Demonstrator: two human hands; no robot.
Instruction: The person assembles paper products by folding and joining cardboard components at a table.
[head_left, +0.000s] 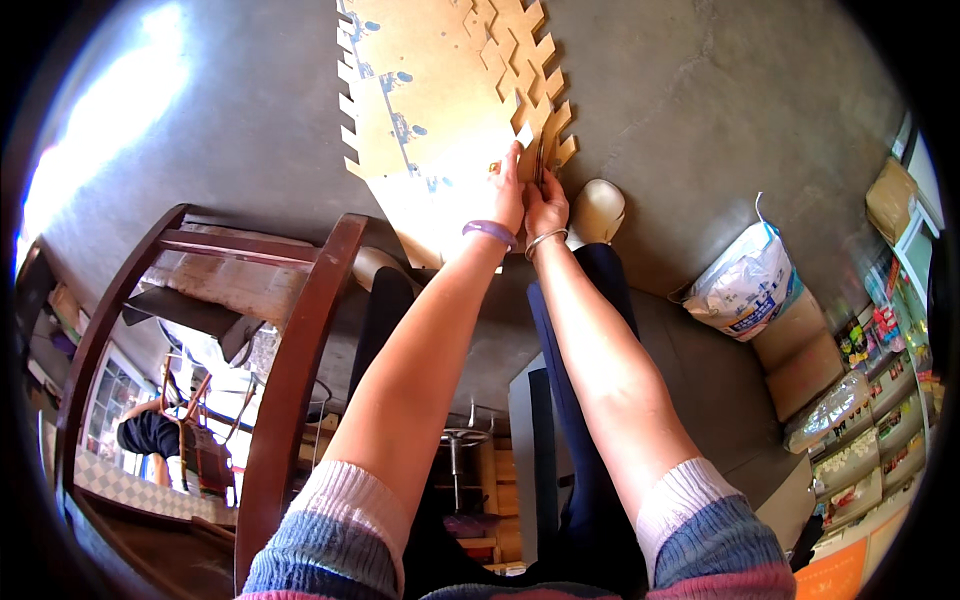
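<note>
A long tan cardboard sheet with blue printed marks and zigzag-notched sides lies in front of me, stretching away. Along its right side, several notched cardboard strips overlap. At the near right part of the sheet, my left hand, with a purple bangle and a ring, is closed on the cardboard's edge. Right beside it, my right hand, wearing a metal bangle, pinches the end of a notched strip, seen edge-on as a thin dark line. The fingertips are partly hidden, and glare washes out the sheet near them.
A dark red wooden chair stands at the left. My light shoe is beside the sheet's right side. A white and blue bag and a cardboard box sit at the right, before shelves of small goods. A person is at lower left.
</note>
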